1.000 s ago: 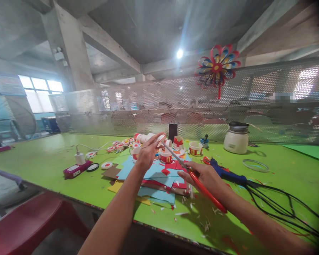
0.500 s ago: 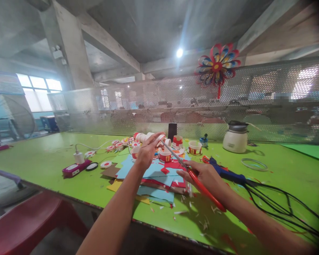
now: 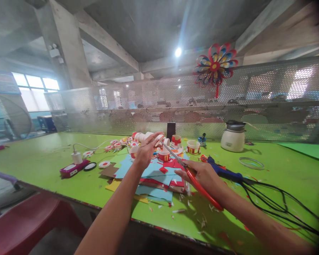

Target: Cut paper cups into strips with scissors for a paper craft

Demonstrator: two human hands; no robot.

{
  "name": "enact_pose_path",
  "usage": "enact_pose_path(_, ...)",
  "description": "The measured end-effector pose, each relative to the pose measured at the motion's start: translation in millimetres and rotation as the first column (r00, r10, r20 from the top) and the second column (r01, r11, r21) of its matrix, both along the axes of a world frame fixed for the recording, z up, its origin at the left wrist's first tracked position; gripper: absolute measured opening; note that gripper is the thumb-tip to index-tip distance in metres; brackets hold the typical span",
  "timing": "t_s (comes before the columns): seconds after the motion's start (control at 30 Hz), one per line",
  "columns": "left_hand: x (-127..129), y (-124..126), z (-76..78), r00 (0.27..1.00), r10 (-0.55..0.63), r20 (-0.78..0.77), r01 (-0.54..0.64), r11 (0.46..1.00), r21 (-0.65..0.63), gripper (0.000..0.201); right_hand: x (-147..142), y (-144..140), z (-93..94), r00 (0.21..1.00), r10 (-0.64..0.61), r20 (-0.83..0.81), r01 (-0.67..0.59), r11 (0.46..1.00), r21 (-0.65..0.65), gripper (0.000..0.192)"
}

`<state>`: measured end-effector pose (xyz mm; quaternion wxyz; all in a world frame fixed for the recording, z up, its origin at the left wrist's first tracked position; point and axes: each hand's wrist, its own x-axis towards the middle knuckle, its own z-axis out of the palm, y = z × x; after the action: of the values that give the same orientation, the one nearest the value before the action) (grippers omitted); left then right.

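Head view: left hand pinches a small paper cup held above the green table; right hand grips red scissors, blade tips at the cup. Risk: blades could nick the left fingertips, or the thin cup could crumple and skew the cut.

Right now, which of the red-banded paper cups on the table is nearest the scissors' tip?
The cup just under the scissors blade tip, beside the left hand. The other two stand farther back, toward the mesh.

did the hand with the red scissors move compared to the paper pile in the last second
No. The right hand holds the red scissors beside the same edge of the paper pile; only the camera shifted.
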<state>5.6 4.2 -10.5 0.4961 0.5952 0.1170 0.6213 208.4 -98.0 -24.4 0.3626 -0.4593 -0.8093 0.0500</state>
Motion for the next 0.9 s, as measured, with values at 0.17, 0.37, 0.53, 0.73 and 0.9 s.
enact_pose_path(0.17,-0.2,1.2,-0.4,1.0,-0.014,0.004,0.014,1.0,-0.009,0.031,0.4,0.2,0.1,1.0,0.018,-0.008,-0.018,0.999,0.029,0.039)
enact_pose_path(0.37,0.4,-0.5,-0.3,1.0,-0.019,0.011,0.02,0.999,-0.036,0.031,3.0,2.3,-1.3,1.0,0.001,0.015,-0.001,0.999,0.035,0.042)
enact_pose_path(0.53,0.6,-1.8,0.5,0.999,-0.052,0.004,0.052,0.998,-0.037,0.031,2.1,1.2,1.4,1.0,0.001,0.003,0.0,0.999,-0.034,0.049)
enact_pose_path(0.73,-0.9,1.3,-0.6,0.999,-0.042,-0.004,0.042,0.999,-0.034,0.031,4.3,6.9,3.2,0.998,0.029,-0.06,-0.037,0.99,-0.136,0.046)
enact_pose_path(0.9,-2.1,3.6,-1.3,0.999,-0.024,0.022,0.025,0.999,-0.041,0.031,6.4,9.5,3.0,0.991,0.058,-0.119,-0.083,0.973,-0.217,0.044)
